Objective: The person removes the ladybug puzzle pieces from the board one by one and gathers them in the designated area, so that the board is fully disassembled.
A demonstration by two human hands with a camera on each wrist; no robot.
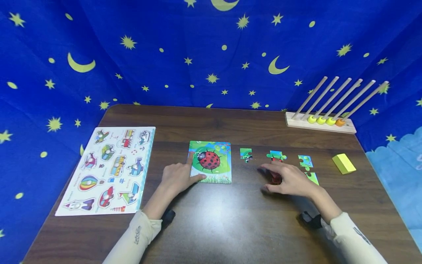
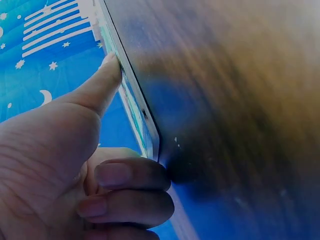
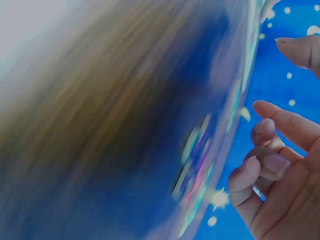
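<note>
A square ladybug jigsaw board (image 1: 215, 173) lies flat on the table in the head view. My left hand (image 1: 176, 178) rests at its lower left corner, the thumb pressing on the face near the bottom edge and the index finger along the left side. In the left wrist view the other fingers (image 2: 130, 205) are bent beside the board's edge. Over a red puzzle piece (image 1: 276, 179), mostly hidden, hovers my right hand (image 1: 290, 179), its thumb and index finger apart. Nearby lie a green-and-black piece (image 1: 245, 154), a blue-topped piece (image 1: 276, 155) and a blue-green piece (image 1: 305, 161).
To the left lies a white vehicle peg puzzle (image 1: 113, 176). A wooden peg rack (image 1: 296, 121) with yellow and orange beads stands at the back right. A yellow block (image 1: 344, 163) sits near the right edge. Behind the table (image 1: 217, 227) hangs a blue star-patterned curtain (image 1: 184, 40).
</note>
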